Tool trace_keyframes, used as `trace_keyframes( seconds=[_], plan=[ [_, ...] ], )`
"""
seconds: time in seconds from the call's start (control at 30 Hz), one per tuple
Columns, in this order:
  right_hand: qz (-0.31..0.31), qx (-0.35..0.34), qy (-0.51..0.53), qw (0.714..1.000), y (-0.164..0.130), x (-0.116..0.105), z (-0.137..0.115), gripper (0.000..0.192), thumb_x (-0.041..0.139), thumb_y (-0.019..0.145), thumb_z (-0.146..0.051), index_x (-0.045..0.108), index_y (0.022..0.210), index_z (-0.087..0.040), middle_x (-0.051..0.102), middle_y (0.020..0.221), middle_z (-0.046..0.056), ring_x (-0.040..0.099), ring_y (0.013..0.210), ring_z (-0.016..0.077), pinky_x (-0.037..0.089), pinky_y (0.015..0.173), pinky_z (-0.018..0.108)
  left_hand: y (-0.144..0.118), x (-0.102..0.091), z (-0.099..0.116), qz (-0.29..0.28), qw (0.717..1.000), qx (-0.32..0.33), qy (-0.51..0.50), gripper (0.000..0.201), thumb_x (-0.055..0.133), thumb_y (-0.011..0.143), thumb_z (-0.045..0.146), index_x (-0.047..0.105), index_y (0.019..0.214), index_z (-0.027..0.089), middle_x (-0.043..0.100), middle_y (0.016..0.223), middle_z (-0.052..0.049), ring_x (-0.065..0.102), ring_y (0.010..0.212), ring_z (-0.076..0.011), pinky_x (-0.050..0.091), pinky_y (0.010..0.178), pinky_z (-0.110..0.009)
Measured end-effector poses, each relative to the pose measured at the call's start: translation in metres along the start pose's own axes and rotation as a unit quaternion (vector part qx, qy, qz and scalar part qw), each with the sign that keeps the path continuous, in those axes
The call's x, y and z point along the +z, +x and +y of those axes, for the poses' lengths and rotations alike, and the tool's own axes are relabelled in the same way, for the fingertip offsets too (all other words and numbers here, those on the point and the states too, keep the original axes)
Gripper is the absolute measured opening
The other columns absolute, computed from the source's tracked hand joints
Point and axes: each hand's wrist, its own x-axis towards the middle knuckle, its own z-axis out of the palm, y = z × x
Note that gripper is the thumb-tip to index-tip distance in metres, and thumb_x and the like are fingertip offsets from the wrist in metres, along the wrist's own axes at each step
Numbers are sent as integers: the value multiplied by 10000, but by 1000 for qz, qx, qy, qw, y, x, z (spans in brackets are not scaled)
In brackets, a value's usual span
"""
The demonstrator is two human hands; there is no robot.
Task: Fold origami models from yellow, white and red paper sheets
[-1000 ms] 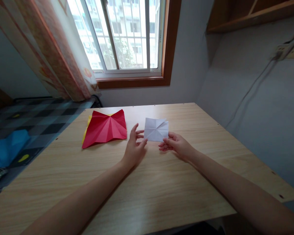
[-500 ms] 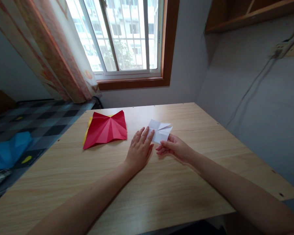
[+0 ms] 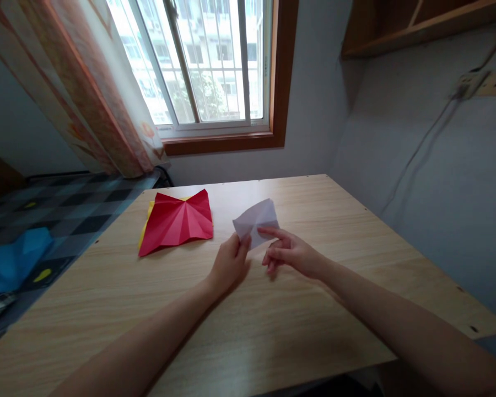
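Note:
A small white sheet of paper point(image 3: 259, 215) with fold creases is tilted up above the wooden table point(image 3: 182, 325). My left hand point(image 3: 228, 263) pinches its lower left edge between thumb and fingers. My right hand point(image 3: 291, 252) is at the lower right of the sheet; its index finger stretches out over the paper's face, near the middle, while the other fingers curl loosely. Whether that fingertip presses on the paper is hard to tell. To the left lies a creased red paper point(image 3: 182, 223), with a yellow paper point(image 3: 142, 237) showing from under it.
A blue folded paper point(image 3: 20, 256) lies on the checked bed cover point(image 3: 86, 193) at the left. Behind the table are a window point(image 3: 206, 66) and a curtain point(image 3: 86, 94). A cable point(image 3: 417, 149) hangs from a wall socket point(image 3: 471, 85) at right, below a shelf point(image 3: 425, 27).
The white paper has been lifted and turned, its creased face now showing. My left hand went from lying flat on it to pinching its edge. My right hand let go and extended its index finger.

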Motion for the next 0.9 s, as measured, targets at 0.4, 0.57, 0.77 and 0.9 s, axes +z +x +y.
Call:
trace_keyframes(
  seconds=[0.4, 0.57, 0.77, 0.9],
  plan=[
    [273, -167, -202, 926, 10, -17, 9, 455, 688, 775, -483, 404, 1041, -246, 511, 850, -37, 527, 573, 102, 430, 444, 210, 1, 8, 3, -51, 936, -143, -317, 469, 755, 730, 424, 589, 1080, 160, 692, 1049, -90, 672, 912, -231, 553, 832, -407],
    [278, -207, -287, 893, 9, -19, 11, 487, 706, 780, -402, 467, 1177, -253, 512, 1091, 50, 548, 757, 135, 490, 588, 252, -2, 9, 6, -76, 931, -147, -324, 502, 771, 718, 437, 592, 1100, 165, 684, 1094, -96, 652, 980, -255, 560, 837, -420],
    [231, -239, -262, 906, 10, -22, 12, 439, 658, 830, -341, 480, 1228, -288, 556, 965, 21, 578, 798, 160, 517, 732, 305, -5, 8, 6, -132, 928, -139, -321, 457, 789, 705, 426, 643, 1051, 165, 706, 1005, -85, 665, 897, -238, 555, 799, -385],
    [220, -243, -249, 911, 9, -22, 11, 556, 666, 819, -329, 427, 1321, -312, 531, 968, 18, 574, 793, 156, 522, 718, 301, -3, 7, 4, -131, 929, -145, -315, 379, 797, 696, 410, 692, 941, 141, 718, 894, -68, 650, 792, -196, 538, 783, -353]
  ],
)
